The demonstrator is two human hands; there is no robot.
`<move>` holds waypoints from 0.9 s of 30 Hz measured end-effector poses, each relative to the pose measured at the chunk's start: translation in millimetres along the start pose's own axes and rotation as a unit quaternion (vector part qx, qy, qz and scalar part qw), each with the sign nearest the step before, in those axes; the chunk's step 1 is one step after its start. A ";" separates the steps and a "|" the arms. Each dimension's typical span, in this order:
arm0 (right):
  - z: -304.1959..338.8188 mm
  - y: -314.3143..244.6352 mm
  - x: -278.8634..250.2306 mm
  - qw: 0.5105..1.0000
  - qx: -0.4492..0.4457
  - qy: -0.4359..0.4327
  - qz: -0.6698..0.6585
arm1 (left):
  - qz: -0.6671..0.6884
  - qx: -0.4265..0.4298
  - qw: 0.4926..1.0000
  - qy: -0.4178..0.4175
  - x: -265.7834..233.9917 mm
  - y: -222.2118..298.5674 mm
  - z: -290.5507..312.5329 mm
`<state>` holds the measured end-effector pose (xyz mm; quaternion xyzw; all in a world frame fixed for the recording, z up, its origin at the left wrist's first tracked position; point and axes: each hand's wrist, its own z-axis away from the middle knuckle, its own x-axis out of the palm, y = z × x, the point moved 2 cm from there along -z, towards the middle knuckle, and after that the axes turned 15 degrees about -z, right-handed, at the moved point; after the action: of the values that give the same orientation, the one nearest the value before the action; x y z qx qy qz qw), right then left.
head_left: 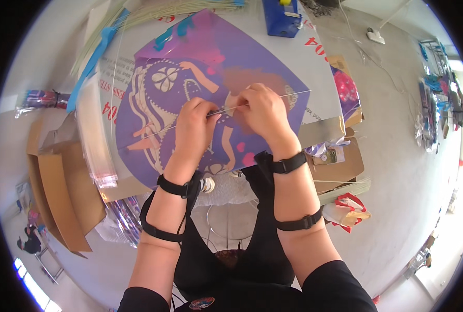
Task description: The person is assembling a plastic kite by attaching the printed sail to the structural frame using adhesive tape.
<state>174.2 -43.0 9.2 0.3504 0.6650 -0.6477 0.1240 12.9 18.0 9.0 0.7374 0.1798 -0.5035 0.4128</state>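
Observation:
A purple kite (273,57), printed with a figure in a pale-patterned dress, lies spread over the work surface in front of me. Across its middle runs a thin white rod (296,93), one end reaching the kite's right corner. My left hand (194,127) is closed in a pinch on the rod, left of centre. Just to its right, my right hand (264,110) also pinches the rod, fingertips pressed together. A small dark piece (213,112) shows on the rod by the left fingertips; the fingers partly hide it.
A blue box (282,21) stands at the far edge of the printed sheet (312,67). Clear plastic packets (99,140) lie left of the kite. Open cardboard boxes (54,182) stand lower left and at right, near a red-and-white bag (348,210). A distant person (31,240) is lower left.

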 end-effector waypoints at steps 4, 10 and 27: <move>0.3 3.1 3.6 1.000 0.008 -0.022 0.019 | -0.008 0.017 1.000 0.017 3.6 -4.5 1.1; 0.4 1.5 1.7 0.999 0.010 -0.020 0.023 | 0.001 0.021 0.999 0.032 9.0 -3.1 0.1; -0.3 3.1 6.0 1.000 0.020 0.003 -0.001 | -0.020 0.033 0.999 0.033 9.5 6.4 -1.5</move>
<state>171.8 -41.1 3.1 0.3543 0.6523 -0.6602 0.1147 22.3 14.0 3.5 0.7634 0.1915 -0.4925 0.3714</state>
